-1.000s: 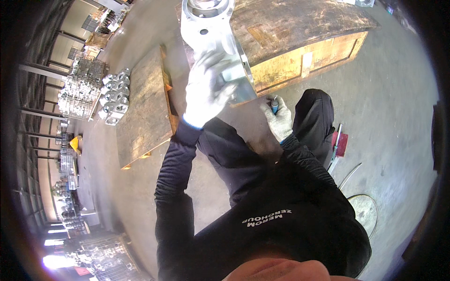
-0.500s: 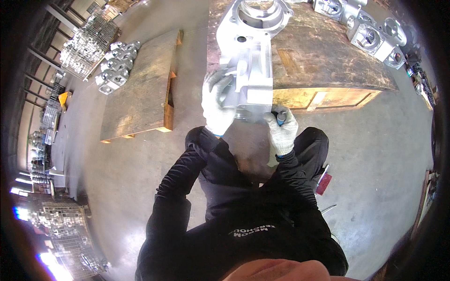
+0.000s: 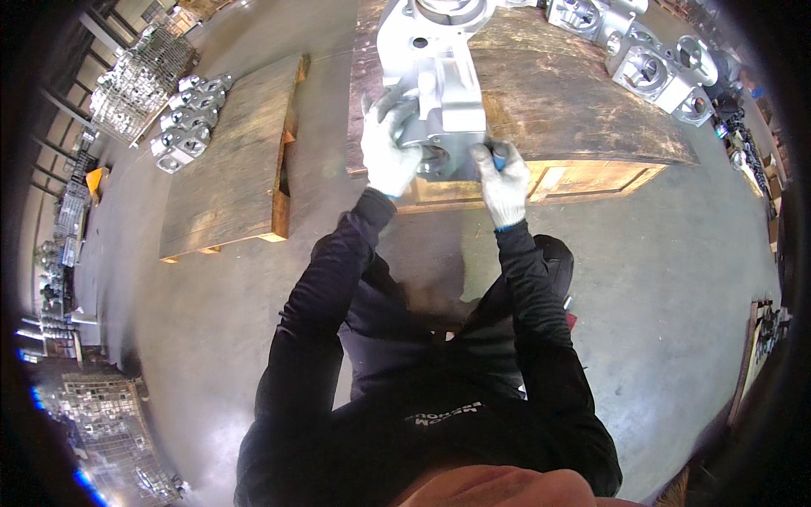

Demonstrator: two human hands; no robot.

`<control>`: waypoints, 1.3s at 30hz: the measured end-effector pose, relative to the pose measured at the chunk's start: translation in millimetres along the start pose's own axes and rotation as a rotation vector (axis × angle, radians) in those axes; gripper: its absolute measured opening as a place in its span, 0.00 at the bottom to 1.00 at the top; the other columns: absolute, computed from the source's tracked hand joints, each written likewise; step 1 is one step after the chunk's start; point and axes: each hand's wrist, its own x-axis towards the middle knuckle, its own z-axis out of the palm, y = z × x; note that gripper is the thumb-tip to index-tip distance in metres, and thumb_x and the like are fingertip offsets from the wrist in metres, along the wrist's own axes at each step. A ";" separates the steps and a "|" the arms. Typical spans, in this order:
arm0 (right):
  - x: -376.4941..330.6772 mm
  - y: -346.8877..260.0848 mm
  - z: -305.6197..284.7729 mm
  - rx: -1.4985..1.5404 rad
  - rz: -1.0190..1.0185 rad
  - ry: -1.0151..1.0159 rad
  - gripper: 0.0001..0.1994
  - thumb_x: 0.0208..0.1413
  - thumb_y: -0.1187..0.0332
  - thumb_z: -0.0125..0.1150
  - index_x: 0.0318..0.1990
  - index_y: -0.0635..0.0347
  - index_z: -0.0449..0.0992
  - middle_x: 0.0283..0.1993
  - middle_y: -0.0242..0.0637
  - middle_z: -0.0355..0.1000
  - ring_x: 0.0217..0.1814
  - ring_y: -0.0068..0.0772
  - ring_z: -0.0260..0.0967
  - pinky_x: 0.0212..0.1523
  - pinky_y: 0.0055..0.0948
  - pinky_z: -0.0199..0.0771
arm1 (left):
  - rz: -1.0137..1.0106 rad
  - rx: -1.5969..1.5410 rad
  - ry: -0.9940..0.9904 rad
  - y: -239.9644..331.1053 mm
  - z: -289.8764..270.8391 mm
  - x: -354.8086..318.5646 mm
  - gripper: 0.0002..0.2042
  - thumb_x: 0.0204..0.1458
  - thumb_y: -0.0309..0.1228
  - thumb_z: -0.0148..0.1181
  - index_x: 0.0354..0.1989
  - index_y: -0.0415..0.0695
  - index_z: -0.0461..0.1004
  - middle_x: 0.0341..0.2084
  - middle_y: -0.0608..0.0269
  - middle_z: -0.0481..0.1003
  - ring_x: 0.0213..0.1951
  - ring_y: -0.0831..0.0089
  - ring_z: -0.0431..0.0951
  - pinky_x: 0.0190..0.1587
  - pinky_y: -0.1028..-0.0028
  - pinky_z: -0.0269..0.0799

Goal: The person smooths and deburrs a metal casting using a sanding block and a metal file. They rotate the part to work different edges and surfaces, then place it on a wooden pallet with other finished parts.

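The silver metal housing (image 3: 439,93) lies on the wooden surface (image 3: 574,106) at its near left corner, ring end away from the person, boxy end at the front edge. It looks like cast metal, so probably heavy for its size, fully stiff and hard to break, though its smooth faces could slip and its machined edges mark. The best holds seem to be the boxy end's sides and the ring's thick rim.

The left hand (image 3: 390,152), in a white knit glove, lies against the housing's left side, fingers moderately spread; whether they grip or only steady it, I cannot tell. The gloved right hand (image 3: 504,182) has its fingers closed around a blue tool (image 3: 500,155) beside the right corner of the boxy end; the tool's tip is hidden.

Similar castings (image 3: 646,68) stand farther right on the surface. A low wooden pallet (image 3: 232,160) lies to the left on the floor (image 3: 659,262).
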 end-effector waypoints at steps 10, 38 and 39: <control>35.3 -16.2 -23.9 -0.564 -0.641 -0.206 0.11 0.57 0.70 0.65 0.47 0.53 0.76 0.37 0.39 0.78 0.37 0.49 0.77 0.40 0.43 0.76 | -0.135 -0.142 -0.086 -43.8 -1.4 -1.3 0.29 0.36 0.18 0.66 0.54 0.46 0.81 0.61 0.56 0.74 0.69 0.51 0.67 0.71 0.59 0.63; -449.7 275.2 -291.2 -0.756 1.451 -0.160 0.26 0.55 0.53 0.60 0.55 0.63 0.78 0.49 0.56 0.81 0.55 0.52 0.80 0.56 0.43 0.79 | -0.229 -0.418 0.147 26.4 96.7 -24.8 0.30 0.42 0.10 0.67 0.59 0.39 0.78 0.57 0.58 0.74 0.57 0.65 0.75 0.62 0.65 0.74; -431.7 283.1 -283.9 -0.677 1.402 -0.134 0.28 0.55 0.52 0.61 0.57 0.63 0.76 0.50 0.55 0.81 0.55 0.52 0.80 0.56 0.44 0.79 | -0.173 -0.353 0.129 30.7 99.6 -24.0 0.30 0.42 0.10 0.66 0.59 0.39 0.78 0.57 0.58 0.74 0.57 0.64 0.75 0.63 0.64 0.73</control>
